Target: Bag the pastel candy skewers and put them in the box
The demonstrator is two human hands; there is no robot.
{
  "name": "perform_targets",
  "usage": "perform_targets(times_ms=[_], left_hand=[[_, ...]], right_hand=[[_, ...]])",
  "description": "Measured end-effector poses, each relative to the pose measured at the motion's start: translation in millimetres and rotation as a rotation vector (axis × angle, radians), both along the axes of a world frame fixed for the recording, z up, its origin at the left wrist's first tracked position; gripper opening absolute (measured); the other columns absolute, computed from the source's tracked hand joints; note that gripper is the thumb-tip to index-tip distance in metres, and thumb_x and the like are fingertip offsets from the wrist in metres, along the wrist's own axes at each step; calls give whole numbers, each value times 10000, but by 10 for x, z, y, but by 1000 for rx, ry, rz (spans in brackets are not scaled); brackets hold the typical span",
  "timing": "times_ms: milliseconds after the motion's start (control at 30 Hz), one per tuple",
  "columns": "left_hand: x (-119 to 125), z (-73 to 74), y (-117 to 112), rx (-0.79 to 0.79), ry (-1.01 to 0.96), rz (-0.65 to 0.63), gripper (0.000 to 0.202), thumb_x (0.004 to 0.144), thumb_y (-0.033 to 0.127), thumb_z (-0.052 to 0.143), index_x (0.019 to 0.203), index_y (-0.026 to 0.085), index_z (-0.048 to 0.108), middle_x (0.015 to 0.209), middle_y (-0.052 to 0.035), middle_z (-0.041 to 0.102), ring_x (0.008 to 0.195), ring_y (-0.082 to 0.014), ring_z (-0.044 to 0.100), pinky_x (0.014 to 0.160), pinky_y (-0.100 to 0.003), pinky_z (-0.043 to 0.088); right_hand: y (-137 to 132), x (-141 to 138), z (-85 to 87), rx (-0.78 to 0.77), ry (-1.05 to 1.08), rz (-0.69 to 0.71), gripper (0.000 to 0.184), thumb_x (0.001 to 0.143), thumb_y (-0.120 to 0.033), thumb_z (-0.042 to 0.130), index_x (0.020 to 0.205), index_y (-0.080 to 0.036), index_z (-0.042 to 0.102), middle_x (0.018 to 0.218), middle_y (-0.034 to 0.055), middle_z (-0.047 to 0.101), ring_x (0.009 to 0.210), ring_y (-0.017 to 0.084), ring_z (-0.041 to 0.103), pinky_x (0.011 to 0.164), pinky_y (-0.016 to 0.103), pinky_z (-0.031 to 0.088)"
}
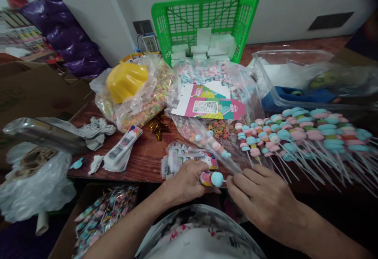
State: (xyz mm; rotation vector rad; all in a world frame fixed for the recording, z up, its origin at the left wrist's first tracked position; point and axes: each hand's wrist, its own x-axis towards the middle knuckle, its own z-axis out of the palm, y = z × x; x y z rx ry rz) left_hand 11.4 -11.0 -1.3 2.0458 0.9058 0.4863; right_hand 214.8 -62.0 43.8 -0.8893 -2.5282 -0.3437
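My left hand (186,182) is closed around a candy skewer (213,178), whose blue and pink sweets stick out of its fingers. My right hand (262,200) pinches the skewer's white stick just to the right of the sweets. Both hands are at the near edge of the wooden table (144,160). Directly behind them lies a stack of small printed clear bags (183,158). A long row of finished candy skewers (307,133) with white sticks spreads out to the right.
Clear bags of coloured cereal rings (141,105) and pastel sweets (206,73) fill the table's middle, with a yellow scoop (125,79) and a green basket (203,22) behind. A clear plastic tub (295,77) stands at right. A box of wrapped skewers (103,215) is at lower left.
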Motion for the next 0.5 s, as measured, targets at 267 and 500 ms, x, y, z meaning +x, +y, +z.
perform_targets(times_ms=[267, 500], left_hand=[[-3, -44, -23, -40, 37, 22, 141, 718, 138, 607, 638, 151, 492, 610, 64, 456, 576, -77, 346, 543, -208, 245], [-139, -106, 14, 49, 97, 84, 142, 705, 191, 639, 644, 155, 517, 602, 56, 467, 557, -81, 369, 536, -220, 229]], right_hand=[[72, -271, -186, -126, -76, -74, 143, 760, -53, 502, 797, -177, 562, 714, 34, 585, 635, 202, 502, 611, 350, 301], [110, -138, 42, -263, -31, 29, 254, 762, -42, 482, 952, -192, 557, 815, 24, 610, 725, 181, 527, 706, 344, 326]])
